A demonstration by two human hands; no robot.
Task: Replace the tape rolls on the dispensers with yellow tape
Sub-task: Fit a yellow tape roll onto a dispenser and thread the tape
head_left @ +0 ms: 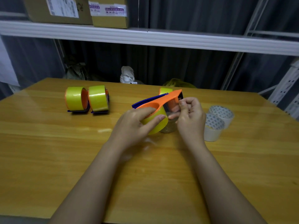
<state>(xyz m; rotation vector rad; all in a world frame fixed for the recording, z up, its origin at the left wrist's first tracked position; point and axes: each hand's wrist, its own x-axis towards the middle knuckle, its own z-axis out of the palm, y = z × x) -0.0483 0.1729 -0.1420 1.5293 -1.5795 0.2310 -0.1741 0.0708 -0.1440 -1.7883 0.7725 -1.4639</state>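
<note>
While two orange-and-blue dispensers loaded with yellow tape (87,99) sit near far-left edge of wooden table (48,143), third orange plastic dispenser (159,104) gripped with its yellow roll (155,123) in left hand (137,125), loose tape end pinched by right hand (189,115), threading unfinished.

A glossy wooden table (48,151) fills the six o'clock half. Toward twelve, a white metal shelf (178,40) spans the room, bearing cardboard boxes (58,10) at eleven. Dark grey curtains (186,68) hang behind; perforated white uprights (284,89) stand at three.

Three dispensers (77,101) (99,99) (159,102), perhaps four yellow rolls (156,122), two clear rolls (220,113) (212,129).
</note>
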